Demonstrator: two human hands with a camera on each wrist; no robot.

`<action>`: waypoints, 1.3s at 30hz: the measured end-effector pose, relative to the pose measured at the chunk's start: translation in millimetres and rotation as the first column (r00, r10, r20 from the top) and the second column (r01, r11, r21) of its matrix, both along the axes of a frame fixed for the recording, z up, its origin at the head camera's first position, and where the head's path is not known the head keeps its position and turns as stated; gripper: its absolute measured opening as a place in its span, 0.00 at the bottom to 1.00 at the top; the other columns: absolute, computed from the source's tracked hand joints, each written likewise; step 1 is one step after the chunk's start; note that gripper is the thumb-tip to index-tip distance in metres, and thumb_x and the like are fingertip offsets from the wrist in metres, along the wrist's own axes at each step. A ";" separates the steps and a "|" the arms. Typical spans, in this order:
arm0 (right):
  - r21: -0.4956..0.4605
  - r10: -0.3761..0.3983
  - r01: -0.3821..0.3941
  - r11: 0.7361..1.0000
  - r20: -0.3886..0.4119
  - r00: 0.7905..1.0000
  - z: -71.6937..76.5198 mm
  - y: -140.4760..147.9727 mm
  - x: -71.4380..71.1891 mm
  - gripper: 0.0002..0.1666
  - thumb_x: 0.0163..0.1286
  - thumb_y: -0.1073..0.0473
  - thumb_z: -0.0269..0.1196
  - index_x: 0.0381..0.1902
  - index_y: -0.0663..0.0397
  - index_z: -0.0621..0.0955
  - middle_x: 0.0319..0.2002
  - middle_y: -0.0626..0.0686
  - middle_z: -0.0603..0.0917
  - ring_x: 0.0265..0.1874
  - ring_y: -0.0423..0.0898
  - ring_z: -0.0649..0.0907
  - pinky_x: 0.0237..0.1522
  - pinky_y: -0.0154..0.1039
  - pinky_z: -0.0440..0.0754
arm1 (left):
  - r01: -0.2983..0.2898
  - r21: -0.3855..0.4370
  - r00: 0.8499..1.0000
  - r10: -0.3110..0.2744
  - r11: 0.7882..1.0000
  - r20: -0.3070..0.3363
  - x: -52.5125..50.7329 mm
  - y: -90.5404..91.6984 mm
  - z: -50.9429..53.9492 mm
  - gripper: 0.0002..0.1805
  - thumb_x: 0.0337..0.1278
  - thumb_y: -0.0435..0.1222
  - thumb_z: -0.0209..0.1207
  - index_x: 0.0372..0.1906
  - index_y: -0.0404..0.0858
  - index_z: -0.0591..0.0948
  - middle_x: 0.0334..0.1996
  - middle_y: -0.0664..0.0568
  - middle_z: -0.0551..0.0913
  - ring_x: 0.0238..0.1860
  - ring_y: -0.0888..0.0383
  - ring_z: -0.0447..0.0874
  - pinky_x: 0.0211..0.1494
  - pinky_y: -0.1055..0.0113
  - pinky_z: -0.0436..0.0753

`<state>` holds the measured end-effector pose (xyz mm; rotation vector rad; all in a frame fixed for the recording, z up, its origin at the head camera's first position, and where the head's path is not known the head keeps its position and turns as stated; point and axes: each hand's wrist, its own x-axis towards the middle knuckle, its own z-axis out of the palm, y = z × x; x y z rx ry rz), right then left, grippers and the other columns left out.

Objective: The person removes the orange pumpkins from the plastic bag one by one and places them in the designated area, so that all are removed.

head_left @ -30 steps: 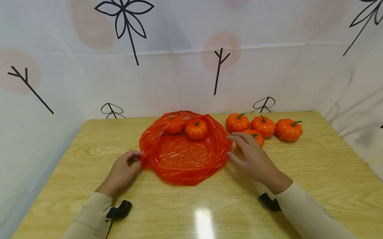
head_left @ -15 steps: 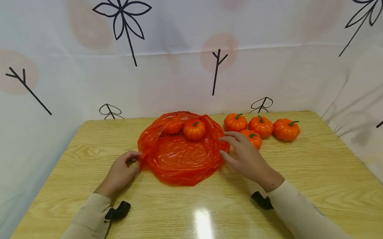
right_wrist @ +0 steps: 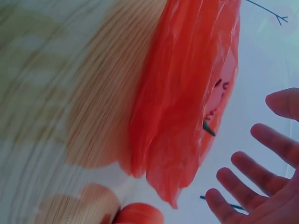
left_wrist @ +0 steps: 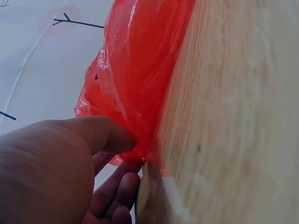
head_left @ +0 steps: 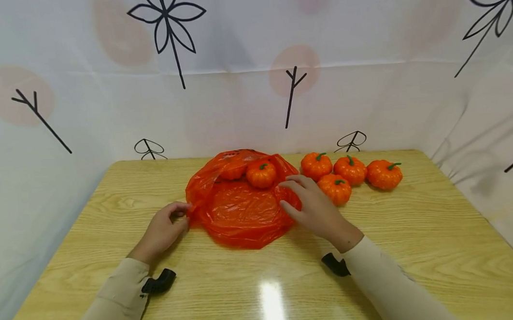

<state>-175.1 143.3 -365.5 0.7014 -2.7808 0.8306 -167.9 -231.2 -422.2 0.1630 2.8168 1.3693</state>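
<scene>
A red plastic bag [head_left: 247,238] lies on the table with its mouth spread wide. One small orange pumpkin [head_left: 261,174] with a green stem sits inside at the back, and another pumpkin [head_left: 233,173] is partly covered by the film. My left hand [head_left: 161,232] pinches the bag's left edge between thumb and fingers, seen close up in the left wrist view. Over the bag's right edge, my right hand [head_left: 318,212] hovers with its fingers spread. The right wrist view shows this hand [right_wrist: 261,186] holding nothing, apart from the bag.
Several more pumpkins [head_left: 350,170] are grouped on the table right of the bag, the closest pumpkin [head_left: 335,189] just beyond my right hand. A pale patterned cloth [head_left: 232,103] hangs behind the wooden table [head_left: 220,292].
My right hand has moved left from beside the nearest pumpkin to over the bag's right side. My left hand keeps its pinch on the bag, and the pumpkins have not moved.
</scene>
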 end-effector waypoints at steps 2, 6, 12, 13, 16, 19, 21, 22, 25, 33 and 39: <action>0.003 0.007 -0.007 1.000 0.010 1.000 -0.7 -3.3 -1.8 0.26 0.70 0.52 0.65 0.62 0.55 0.78 0.65 0.58 0.73 0.66 0.57 0.72 0.66 0.58 0.73 | -0.003 -0.004 1.000 0.003 1.000 -0.001 -0.1 -0.1 -0.6 0.17 0.63 0.30 0.57 0.56 0.37 0.81 0.51 0.45 0.82 0.51 0.52 0.76 0.51 0.73 0.75; -0.001 0.020 -0.020 1.000 0.027 0.999 -2.4 -9.0 -5.0 0.26 0.70 0.52 0.64 0.62 0.54 0.78 0.65 0.56 0.73 0.65 0.56 0.73 0.67 0.57 0.73 | -0.003 -0.009 1.000 0.003 1.000 -0.004 -0.4 0.0 -1.7 0.17 0.63 0.30 0.57 0.56 0.37 0.80 0.52 0.45 0.82 0.51 0.51 0.76 0.52 0.73 0.74; -0.008 0.032 -0.031 0.999 0.040 0.999 -2.9 -18.0 -9.1 0.26 0.71 0.50 0.63 0.63 0.53 0.77 0.65 0.55 0.73 0.66 0.55 0.71 0.67 0.56 0.72 | -0.007 -0.016 1.000 0.007 1.000 -0.008 0.1 0.1 -2.1 0.17 0.63 0.31 0.58 0.56 0.38 0.81 0.52 0.46 0.82 0.51 0.52 0.77 0.52 0.72 0.75; -0.009 0.036 -0.036 0.999 0.042 0.998 -3.1 -19.6 -9.7 0.26 0.71 0.50 0.63 0.63 0.54 0.77 0.65 0.55 0.73 0.66 0.55 0.72 0.67 0.57 0.72 | -0.010 -0.017 1.000 0.010 1.000 -0.010 0.2 0.1 -2.1 0.17 0.63 0.31 0.58 0.56 0.38 0.81 0.52 0.46 0.82 0.51 0.52 0.77 0.52 0.71 0.75; -0.004 0.047 -0.047 0.999 0.053 0.997 -5.4 -22.6 -11.4 0.26 0.71 0.51 0.63 0.63 0.54 0.77 0.64 0.55 0.73 0.65 0.55 0.72 0.66 0.57 0.73 | -0.013 -0.016 1.000 0.013 1.000 -0.009 0.4 -0.2 -2.3 0.17 0.63 0.31 0.58 0.56 0.38 0.81 0.52 0.46 0.82 0.51 0.52 0.76 0.53 0.72 0.75; 0.004 0.053 -0.053 0.999 0.059 0.997 -9.1 -22.4 -12.4 0.26 0.70 0.51 0.63 0.62 0.55 0.77 0.63 0.56 0.74 0.64 0.55 0.73 0.65 0.57 0.74 | -0.014 -0.011 1.000 0.014 1.000 -0.008 0.3 -0.4 -2.5 0.17 0.62 0.30 0.57 0.56 0.37 0.81 0.52 0.46 0.82 0.51 0.52 0.76 0.53 0.72 0.75; -0.002 0.054 -0.054 0.999 0.071 0.996 -11.3 -21.0 -13.3 0.25 0.70 0.52 0.64 0.62 0.54 0.77 0.63 0.55 0.75 0.63 0.55 0.74 0.65 0.57 0.73 | -0.014 -0.008 1.000 0.014 1.000 -0.005 0.2 -0.5 -2.2 0.17 0.63 0.30 0.57 0.56 0.38 0.81 0.52 0.46 0.82 0.51 0.52 0.76 0.53 0.72 0.75; -0.004 0.053 -0.053 0.999 0.078 0.996 -12.2 -20.1 -13.9 0.25 0.70 0.52 0.64 0.62 0.54 0.77 0.63 0.55 0.75 0.63 0.55 0.74 0.66 0.57 0.73 | -0.014 -0.009 1.000 0.014 1.000 -0.006 0.0 -0.6 -1.9 0.17 0.63 0.30 0.57 0.56 0.38 0.81 0.52 0.46 0.82 0.51 0.52 0.76 0.53 0.72 0.75; -0.002 0.057 -0.057 0.998 0.104 0.993 -14.8 -16.9 -16.0 0.25 0.71 0.52 0.63 0.63 0.54 0.77 0.63 0.55 0.75 0.64 0.55 0.73 0.66 0.57 0.72 | -0.015 -0.012 1.000 0.014 1.000 -0.008 -0.4 -0.7 -1.0 0.17 0.63 0.30 0.57 0.56 0.38 0.81 0.52 0.46 0.82 0.51 0.52 0.76 0.53 0.71 0.75; 0.057 0.051 -0.062 0.996 0.179 0.983 -18.7 -13.0 -18.9 0.29 0.72 0.50 0.62 0.68 0.52 0.74 0.67 0.58 0.72 0.67 0.58 0.71 0.68 0.60 0.70 | 0.000 0.002 1.000 0.001 1.000 -0.019 0.9 0.5 3.1 0.17 0.63 0.30 0.58 0.56 0.37 0.81 0.53 0.45 0.82 0.52 0.51 0.77 0.55 0.68 0.75; 0.044 0.040 -0.050 0.998 0.197 0.980 -18.5 -16.0 -23.0 0.32 0.72 0.50 0.62 0.71 0.52 0.71 0.73 0.58 0.65 0.72 0.58 0.66 0.69 0.59 0.70 | -0.006 0.016 1.000 0.006 1.000 -0.010 1.1 1.3 3.2 0.17 0.63 0.30 0.58 0.56 0.37 0.81 0.52 0.45 0.82 0.52 0.51 0.76 0.54 0.70 0.74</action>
